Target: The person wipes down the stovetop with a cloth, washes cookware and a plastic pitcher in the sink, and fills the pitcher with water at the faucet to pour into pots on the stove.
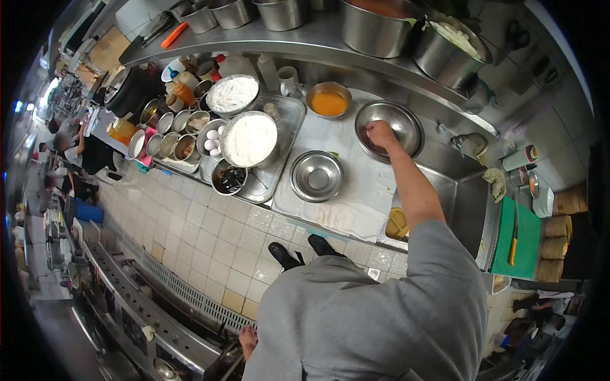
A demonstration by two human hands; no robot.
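My right hand (381, 134) reaches into a metal bowl (410, 120) at the back of the counter, its fingers bent together near the bowl's left side; what they hold, if anything, is too small to make out. Nearer my body, an empty steel bowl (316, 176) rests on a white cloth (346, 219). A bowl of orange liquid (328, 101) is left of my right hand. Low at my left side, my left hand (248, 340) hangs near the stove, partly hidden by my body, its fingers unclear.
A tray (289, 127) at left bears bowls of white powder (250, 138), eggs (213, 141) and dark pieces (229, 178). A sink (451, 197) and green board (518, 238) with a knife (514, 244) lie right. Overhead runs a shelf (305, 47) with pots. Other people are at far left and lower right.
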